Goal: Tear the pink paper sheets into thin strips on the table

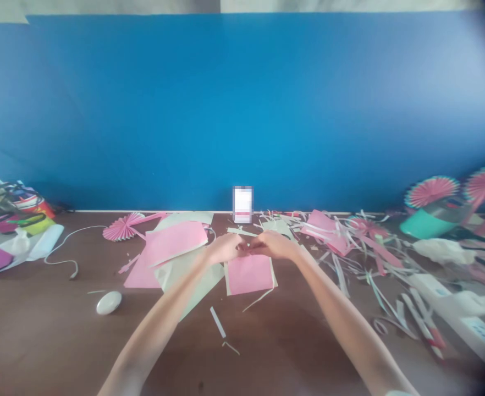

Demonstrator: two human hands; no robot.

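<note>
My left hand [226, 248] and my right hand [274, 245] meet over the desk, fingers closed in a pinch. Both grip the far edge of a small pink paper sheet [249, 275], which has a pale sheet showing behind its edges. The exact fold or strip between my fingertips is too small to make out. By my left forearm lie larger pink sheets [176, 242] and pale green-white paper [199, 275]. A thin pale strip [259, 297] trails from the small sheet's near right corner.
A phone [243, 204] stands against the blue wall [242, 110]. Paper strips [341, 275] and pink sheets [329, 231] clutter the right, beside pens [423, 319] and a power strip [461, 313]. A pink paper fan [122, 227] and a white mouse [109, 302] are at left.
</note>
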